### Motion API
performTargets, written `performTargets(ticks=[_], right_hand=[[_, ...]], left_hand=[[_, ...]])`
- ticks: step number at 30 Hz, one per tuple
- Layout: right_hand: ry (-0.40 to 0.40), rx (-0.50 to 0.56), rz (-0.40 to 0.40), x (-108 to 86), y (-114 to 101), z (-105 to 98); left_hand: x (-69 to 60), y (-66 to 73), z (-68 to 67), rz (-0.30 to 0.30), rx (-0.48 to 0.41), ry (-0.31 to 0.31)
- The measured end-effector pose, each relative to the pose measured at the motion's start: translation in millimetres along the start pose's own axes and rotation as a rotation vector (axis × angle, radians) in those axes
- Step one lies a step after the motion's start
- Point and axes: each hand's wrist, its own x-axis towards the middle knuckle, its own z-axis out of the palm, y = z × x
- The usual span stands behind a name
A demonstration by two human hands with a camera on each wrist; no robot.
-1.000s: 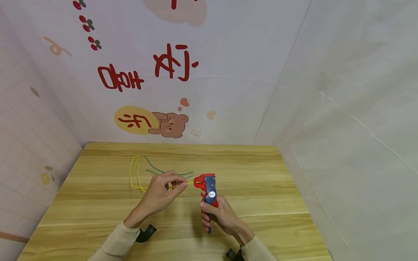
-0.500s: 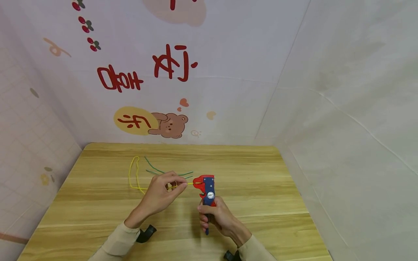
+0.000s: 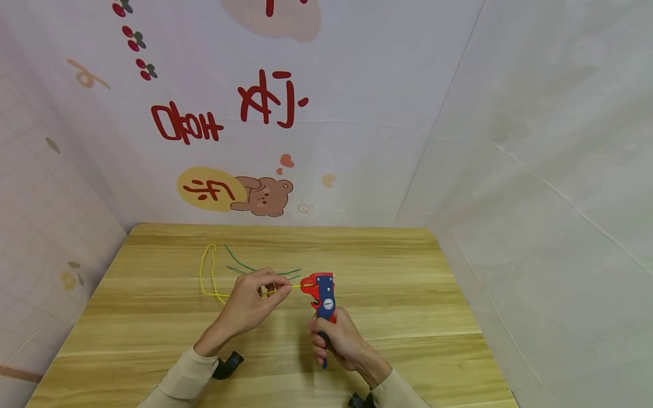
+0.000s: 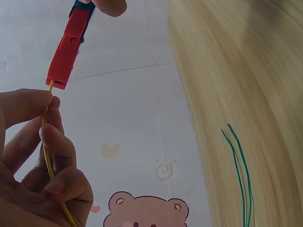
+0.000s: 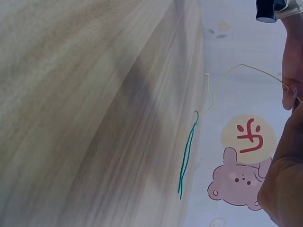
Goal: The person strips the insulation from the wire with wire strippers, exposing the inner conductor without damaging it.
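Note:
My left hand (image 3: 254, 301) pinches a yellow wire (image 4: 47, 156) between thumb and fingertips, just short of its end. That end sits in the red jaws of a red and blue wire stripper (image 3: 325, 292). The stripper's handles are gripped by my right hand (image 3: 343, 339), to the right of and a little below the left hand. In the left wrist view the wire enters the tip of the red head (image 4: 64, 59) and runs down across the palm. The tool is out of sight in the right wrist view.
Several green wire lengths (image 3: 241, 258) lie on the wooden table (image 3: 168, 328) behind my left hand. The rest of the yellow wire loops at the left. Printed fabric walls (image 3: 357, 141) stand behind and at both sides.
The stripper and my right hand have shifted slightly left, toward the left hand. My left hand keeps its pinch on the yellow wire in nearly the same place.

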Motion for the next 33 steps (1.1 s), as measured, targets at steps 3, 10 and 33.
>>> performTargets(ticks=[3,10,33], right_hand=[[0.025,-0.012,0.011,1.1,1.3,0.7],[0.102,-0.06,0.017,3.9,3.4,1.6],[0.137,-0.076,0.004,5.3,4.0,-3.9]], left_hand=[[0.2,0.0,0.6,0.008,-0.003,0.004],[1.3,-0.8,2.6,0.004,-0.002,-0.004],[1.9,-3.7,5.2,0.005,-0.01,-0.006]])
